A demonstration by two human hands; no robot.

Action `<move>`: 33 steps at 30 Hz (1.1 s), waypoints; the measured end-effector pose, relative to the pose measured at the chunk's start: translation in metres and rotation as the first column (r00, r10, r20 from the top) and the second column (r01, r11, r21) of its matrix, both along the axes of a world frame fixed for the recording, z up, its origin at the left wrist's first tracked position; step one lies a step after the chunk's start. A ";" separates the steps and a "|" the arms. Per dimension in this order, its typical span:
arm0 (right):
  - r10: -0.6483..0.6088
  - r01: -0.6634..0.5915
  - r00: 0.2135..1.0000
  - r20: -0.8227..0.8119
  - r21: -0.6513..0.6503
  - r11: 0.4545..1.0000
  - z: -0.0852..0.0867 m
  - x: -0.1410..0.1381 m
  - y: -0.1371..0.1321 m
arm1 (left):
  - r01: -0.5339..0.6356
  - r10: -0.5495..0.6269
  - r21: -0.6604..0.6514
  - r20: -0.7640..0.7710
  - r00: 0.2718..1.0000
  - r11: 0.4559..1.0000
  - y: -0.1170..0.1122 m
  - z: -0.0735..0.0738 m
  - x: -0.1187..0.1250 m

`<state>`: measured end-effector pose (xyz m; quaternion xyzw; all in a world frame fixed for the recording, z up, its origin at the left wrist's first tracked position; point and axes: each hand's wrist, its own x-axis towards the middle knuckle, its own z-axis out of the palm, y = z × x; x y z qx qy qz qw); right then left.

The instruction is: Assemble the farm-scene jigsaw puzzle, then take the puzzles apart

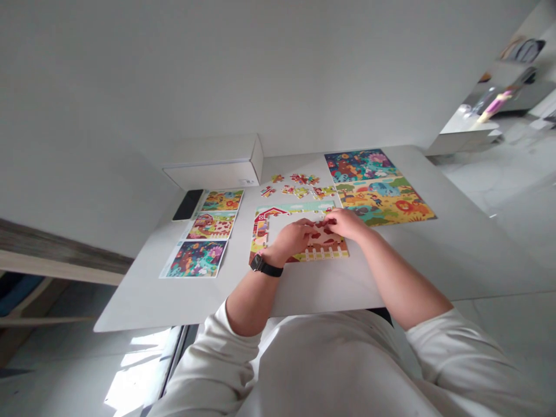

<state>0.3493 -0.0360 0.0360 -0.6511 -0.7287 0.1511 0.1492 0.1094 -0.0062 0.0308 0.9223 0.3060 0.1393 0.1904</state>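
Note:
A partly built farm puzzle [278,215] with a red barn lies on the white table [456,255] in front of me. My left hand [294,236], with a black watch at the wrist, rests curled on the puzzle's middle. My right hand [346,223] lies beside it, fingers bent down onto brown and white pieces [325,233]. Both hands press on these pieces where they meet. Loose puzzle pieces [299,185] are scattered just beyond the puzzle.
Two finished puzzles [376,188] lie at the right. Three picture cards [211,229] lie in a column at the left, with a black phone [188,204] beside them. A white box [217,162] stands at the back against the wall. A shelf [490,110] is far right.

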 end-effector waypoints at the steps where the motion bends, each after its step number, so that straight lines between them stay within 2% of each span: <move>1: 0.003 -0.003 1.000 0.001 -0.005 1.000 0.000 -0.001 0.000 | 0.002 -0.002 0.000 0.002 1.000 1.000 0.000 0.000 0.000; 9: 0.053 -0.053 0.998 -0.044 0.002 0.999 -0.003 -0.003 -0.001 | -0.006 0.006 -0.004 0.010 1.000 1.000 -0.001 0.002 0.000; 15: 0.035 -0.035 0.999 -0.033 0.006 0.999 -0.001 -0.005 -0.001 | -0.002 0.001 -0.010 -0.012 1.000 1.000 -0.007 0.006 0.001; 19: 0.032 -0.032 0.999 -0.033 0.015 0.999 0.002 -0.006 -0.001 | 0.016 -0.016 -0.006 0.071 0.997 1.000 -0.005 0.012 -0.001; 21: 0.016 -0.014 0.999 -0.046 0.051 0.999 0.004 -0.004 -0.001 | -0.036 0.036 -0.006 0.169 0.985 0.999 0.001 0.020 -0.006; 24: -0.025 0.028 0.998 -0.052 0.064 0.998 0.005 -0.002 -0.001 | -0.191 0.186 -0.010 0.288 0.939 0.982 0.015 0.037 -0.019; 27: -0.063 0.066 0.997 -0.048 0.058 0.996 0.005 -0.001 -0.001 | -0.288 0.269 0.023 0.286 0.919 0.957 0.031 0.050 -0.041; 30: -0.101 0.104 0.994 -0.047 0.071 0.992 0.003 -0.001 -0.001 | -0.366 0.345 0.043 0.246 0.906 0.930 0.042 0.047 -0.065; 33: -0.161 0.165 0.985 -0.057 0.070 0.984 0.000 -0.001 -0.001 | -0.429 0.403 0.064 0.243 0.882 0.901 0.046 0.029 -0.084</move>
